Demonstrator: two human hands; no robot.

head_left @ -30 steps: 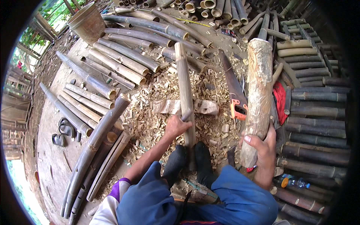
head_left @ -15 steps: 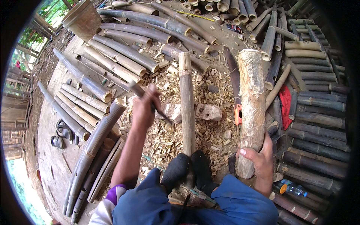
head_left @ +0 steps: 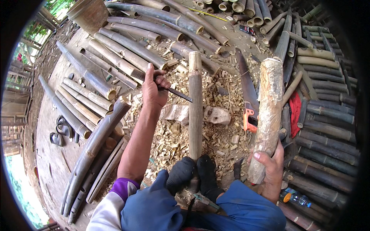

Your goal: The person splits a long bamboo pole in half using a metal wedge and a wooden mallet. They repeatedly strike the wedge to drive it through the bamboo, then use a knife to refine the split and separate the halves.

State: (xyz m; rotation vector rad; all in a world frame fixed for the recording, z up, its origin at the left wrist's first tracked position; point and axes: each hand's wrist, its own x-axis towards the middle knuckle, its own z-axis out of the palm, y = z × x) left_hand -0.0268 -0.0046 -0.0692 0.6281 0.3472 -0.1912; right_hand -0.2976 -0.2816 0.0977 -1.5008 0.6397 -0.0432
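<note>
My left hand is closed around the handle of a chisel, thumb up, its blade slanting to the right. The blade's tip meets the left side of a bamboo pole in front of me; whether it bites in cannot be told. Between my two dark-socked feet the pole's near end is held, and a pale wood block lies under its middle. On the right, my right hand grips the lower end of a thick, rough-barked log, which stands nearly upright.
Wood chips cover the ground around the pole. A handsaw with an orange handle lies just left of the log. Bamboo poles spread across the left and far side; stacked bamboo lines the right, near a plastic bottle.
My left hand has turned and risen, swinging the chisel's blade rightward and up to the pole. The log in my right hand has shifted slightly right, uncovering the saw's handle.
</note>
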